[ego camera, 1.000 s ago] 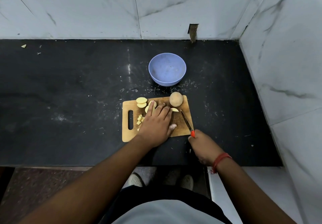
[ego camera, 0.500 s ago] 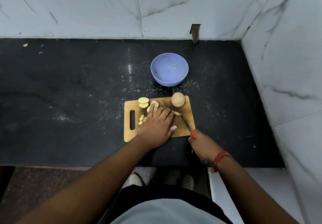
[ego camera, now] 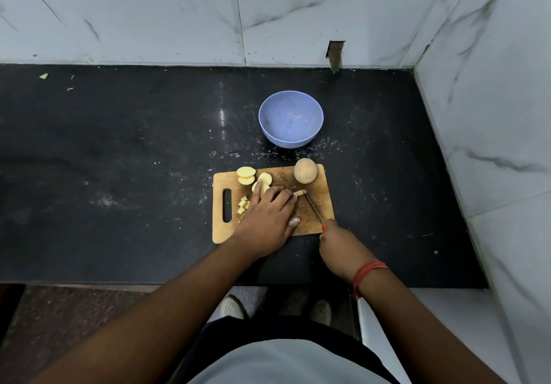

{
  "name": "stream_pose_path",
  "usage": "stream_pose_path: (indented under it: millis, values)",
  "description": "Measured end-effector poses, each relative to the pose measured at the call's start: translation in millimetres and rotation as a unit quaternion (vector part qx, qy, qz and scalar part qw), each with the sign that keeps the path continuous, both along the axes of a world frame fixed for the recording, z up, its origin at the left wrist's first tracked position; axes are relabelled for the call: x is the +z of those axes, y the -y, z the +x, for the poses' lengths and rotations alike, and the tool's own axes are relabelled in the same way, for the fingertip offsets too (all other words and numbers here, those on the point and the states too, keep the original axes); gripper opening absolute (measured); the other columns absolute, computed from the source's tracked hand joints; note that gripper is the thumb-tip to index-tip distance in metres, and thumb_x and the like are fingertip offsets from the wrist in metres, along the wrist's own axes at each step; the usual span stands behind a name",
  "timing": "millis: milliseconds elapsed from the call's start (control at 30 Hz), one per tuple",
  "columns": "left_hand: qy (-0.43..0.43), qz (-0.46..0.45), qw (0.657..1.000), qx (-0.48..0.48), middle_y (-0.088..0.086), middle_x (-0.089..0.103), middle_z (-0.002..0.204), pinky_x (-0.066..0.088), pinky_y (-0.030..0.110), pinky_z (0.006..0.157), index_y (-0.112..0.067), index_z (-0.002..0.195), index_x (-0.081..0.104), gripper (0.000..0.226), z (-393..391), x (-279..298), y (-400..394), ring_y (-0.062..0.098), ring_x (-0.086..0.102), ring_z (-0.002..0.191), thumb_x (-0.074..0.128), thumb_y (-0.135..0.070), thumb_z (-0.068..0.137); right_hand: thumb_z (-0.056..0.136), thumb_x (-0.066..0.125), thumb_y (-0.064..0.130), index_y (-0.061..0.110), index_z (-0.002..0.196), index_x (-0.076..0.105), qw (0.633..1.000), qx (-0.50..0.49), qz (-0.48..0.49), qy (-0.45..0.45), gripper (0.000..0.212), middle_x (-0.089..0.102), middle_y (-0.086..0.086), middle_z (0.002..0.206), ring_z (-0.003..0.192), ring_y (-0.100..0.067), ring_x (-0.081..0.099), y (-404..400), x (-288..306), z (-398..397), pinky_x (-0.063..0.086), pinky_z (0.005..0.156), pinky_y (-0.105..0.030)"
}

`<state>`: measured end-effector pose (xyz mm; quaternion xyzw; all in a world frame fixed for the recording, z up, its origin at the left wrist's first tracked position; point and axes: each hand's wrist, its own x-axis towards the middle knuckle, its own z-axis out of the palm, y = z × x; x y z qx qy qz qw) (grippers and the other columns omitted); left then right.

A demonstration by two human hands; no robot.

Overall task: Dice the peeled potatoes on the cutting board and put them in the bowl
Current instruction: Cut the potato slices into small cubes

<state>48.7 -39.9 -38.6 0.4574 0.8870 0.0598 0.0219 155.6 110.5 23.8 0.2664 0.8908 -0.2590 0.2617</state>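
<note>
A wooden cutting board (ego camera: 316, 204) lies on the black counter. A whole potato (ego camera: 305, 170) sits at its far right corner. Potato slices (ego camera: 246, 175) lie at the far left, and small diced pieces (ego camera: 243, 205) lie near the board's handle slot. My left hand (ego camera: 268, 219) presses flat on a potato piece (ego camera: 300, 193) whose end shows past my fingertips. My right hand (ego camera: 338, 243) grips the red handle of a thin knife (ego camera: 313, 207), whose blade tip is at that piece. The blue bowl (ego camera: 290, 118) stands behind the board and looks empty.
Marble walls close the counter at the back and on the right. Crumbs and scraps dot the counter around the board, with one scrap (ego camera: 43, 76) at the far left. The counter's front edge runs just below the board.
The knife blade has swung left and now meets the potato piece beside my left fingertips. My left hand stayed pressing on the board.
</note>
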Motion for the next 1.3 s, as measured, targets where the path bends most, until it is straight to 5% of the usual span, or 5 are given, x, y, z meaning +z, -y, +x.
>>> stream_pose_path:
  millis: [233, 533, 700, 1100, 1300]
  values:
    - [-0.001, 0.001, 1.000, 0.002, 0.000, 0.050, 0.141, 0.015, 0.063, 0.120, -0.015, 0.147, 0.049, 0.061, -1, -3, 0, 0.025, 0.041, 0.135, 0.029, -0.050, 0.101, 0.092, 0.044, 0.004, 0.004, 0.137, 0.030, 0.995, 0.006, 0.039, 0.088, 0.047, 0.058, -0.019, 0.121, 0.109, -0.032, 0.059, 12, -1, -22, 0.050, 0.090, -0.040]
    - [-0.006, 0.005, 1.000, 0.018, 0.002, 0.052, 0.141, 0.015, 0.060, 0.122, -0.012, 0.148, 0.048, 0.062, 5, -8, 2, 0.024, 0.041, 0.136, 0.030, -0.049, 0.102, 0.097, 0.038, 0.009, 0.002, 0.125, 0.038, 0.998, 0.043, 0.034, -0.003, 0.029, 0.061, -0.013, 0.095, 0.084, -0.027, 0.062, 4, -3, 18, 0.039, 0.061, -0.026]
    - [-0.010, 0.004, 1.000, 0.019, 0.002, 0.053, 0.142, 0.014, 0.058, 0.123, -0.011, 0.148, 0.048, 0.062, 7, -7, 3, 0.023, 0.041, 0.136, 0.029, -0.048, 0.102, 0.096, 0.035, 0.008, 0.006, 0.121, 0.038, 0.999, 0.034, 0.024, -0.009, 0.025, 0.054, -0.009, 0.090, 0.079, -0.024, 0.057, 11, 2, 3, 0.042, 0.066, -0.032]
    - [-0.015, 0.002, 1.000, 0.021, 0.001, 0.054, 0.139, 0.016, 0.060, 0.122, -0.011, 0.145, 0.051, 0.060, 7, -5, 2, 0.023, 0.043, 0.133, 0.030, -0.046, 0.101, 0.093, 0.048, 0.005, 0.001, 0.139, 0.029, 0.996, 0.004, 0.049, 0.081, 0.050, 0.058, -0.016, 0.124, 0.112, -0.031, 0.059, 26, -3, -24, 0.047, 0.089, -0.038]
    - [-0.010, 0.006, 0.999, 0.033, 0.001, 0.054, 0.138, 0.011, 0.059, 0.123, -0.012, 0.144, 0.052, 0.061, 8, -3, 0, 0.022, 0.042, 0.135, 0.028, -0.049, 0.101, 0.097, 0.037, 0.013, 0.018, 0.097, 0.047, 0.996, 0.033, -0.061, 0.054, 0.010, 0.052, -0.001, 0.086, 0.069, -0.012, 0.048, 1, 0, 17, 0.044, 0.064, -0.024]
